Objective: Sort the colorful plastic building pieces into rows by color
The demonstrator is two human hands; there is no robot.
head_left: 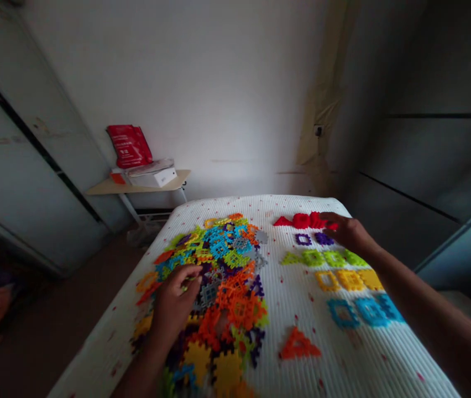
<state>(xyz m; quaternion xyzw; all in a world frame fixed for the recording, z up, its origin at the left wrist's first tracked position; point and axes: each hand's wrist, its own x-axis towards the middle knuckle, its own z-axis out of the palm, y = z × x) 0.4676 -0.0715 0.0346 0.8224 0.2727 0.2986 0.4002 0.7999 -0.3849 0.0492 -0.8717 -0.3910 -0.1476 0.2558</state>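
Observation:
My left hand [177, 296] hovers at the left side of a mixed pile of plastic interlocking pieces [239, 304]. Its thumb and index finger are apart, with a bit of yellow-green showing between them; whether that belongs to the pile I cannot tell. At the far right, my right hand [349, 231] reaches to the end of a row of red pieces [301, 221]. A red interlocking piece [332, 226] shows under its bent fingers, at the thumb. Just nearer lie two purple pieces [303, 239].
Rows of green [312, 257], yellow [327, 281] and blue pieces [343, 313] lie below my right forearm. One orange triangle [299, 344] lies apart on the white ribbed bed cover [289, 298]. A side table [105, 188] holds a red bag [130, 146] and a white box [155, 176].

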